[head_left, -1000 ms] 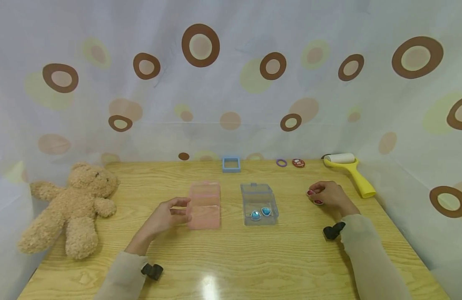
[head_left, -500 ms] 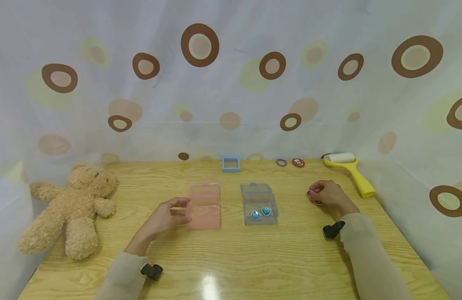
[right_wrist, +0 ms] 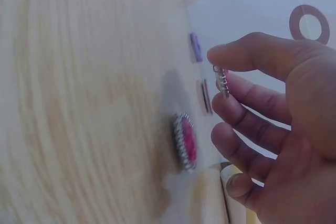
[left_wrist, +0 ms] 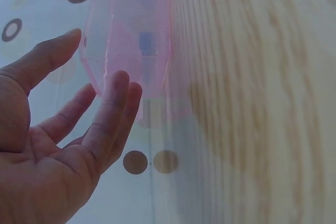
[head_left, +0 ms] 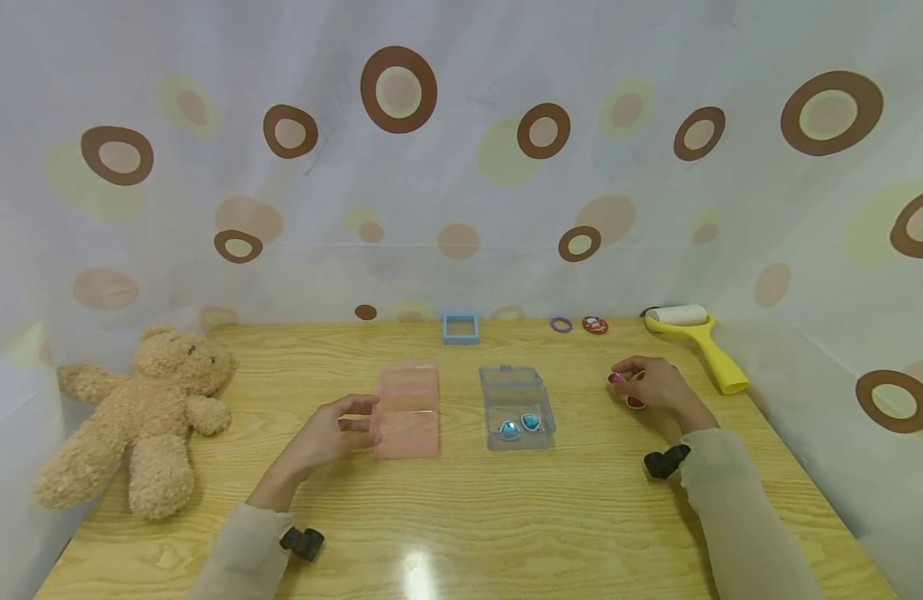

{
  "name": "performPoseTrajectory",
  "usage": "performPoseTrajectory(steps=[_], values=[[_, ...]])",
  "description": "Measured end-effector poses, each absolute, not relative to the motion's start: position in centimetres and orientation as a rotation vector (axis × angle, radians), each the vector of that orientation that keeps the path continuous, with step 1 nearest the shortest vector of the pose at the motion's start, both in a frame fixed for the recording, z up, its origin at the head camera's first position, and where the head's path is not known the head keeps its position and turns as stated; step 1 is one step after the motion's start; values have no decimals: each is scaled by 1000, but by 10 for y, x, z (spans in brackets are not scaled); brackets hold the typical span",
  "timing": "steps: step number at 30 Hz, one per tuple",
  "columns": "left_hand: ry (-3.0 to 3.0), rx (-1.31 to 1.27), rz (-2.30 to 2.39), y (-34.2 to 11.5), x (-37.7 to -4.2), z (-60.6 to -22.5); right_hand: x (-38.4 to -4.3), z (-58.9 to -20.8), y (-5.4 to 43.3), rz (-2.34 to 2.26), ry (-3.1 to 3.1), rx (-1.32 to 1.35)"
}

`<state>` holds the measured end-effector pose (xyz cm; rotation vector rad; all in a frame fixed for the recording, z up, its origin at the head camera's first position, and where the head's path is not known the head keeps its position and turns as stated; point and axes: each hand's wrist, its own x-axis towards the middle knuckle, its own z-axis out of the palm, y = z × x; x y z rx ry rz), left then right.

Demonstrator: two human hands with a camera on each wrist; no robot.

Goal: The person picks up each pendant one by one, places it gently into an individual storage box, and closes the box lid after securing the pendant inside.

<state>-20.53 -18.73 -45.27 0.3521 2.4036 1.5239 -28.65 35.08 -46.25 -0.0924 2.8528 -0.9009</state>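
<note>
My right hand (head_left: 656,387) pinches a small red gem (right_wrist: 222,81) with a silver beaded rim between thumb and fingers, lifted above the table. Just below it on the wood lies a second red gem (right_wrist: 187,142) with the same rim. My left hand (head_left: 337,432), fingers loosely bent, rests beside the left edge of an opened pink clear plastic box (head_left: 407,433). In the left wrist view its fingertips overlap the end of the pink box (left_wrist: 126,45). Between the hands stands an opened grey-blue clear box (head_left: 521,440) with two blue gems (head_left: 520,426) in its front part.
A teddy bear (head_left: 157,408) lies at the left of the wooden table (head_left: 461,533). Along the back are a blue square frame (head_left: 461,338), a purple ring (head_left: 561,325) and a red round badge (head_left: 594,325). A yellow-handled lint roller (head_left: 704,337) lies back right.
My right hand has raised one red gem slightly up and away from the other, which stays on the table. The left hand and both boxes have not moved.
</note>
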Motion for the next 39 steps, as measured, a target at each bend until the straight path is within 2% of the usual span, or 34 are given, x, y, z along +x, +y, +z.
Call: performPoseTrajectory(steps=[18, 39], values=[[2367, 343, 1555, -187, -204, -449, -278, -428, 307, -1026, 2885, -307], [2381, 355, 1543, -187, -205, -451, -272, -421, 246, -1056, 2842, -594]])
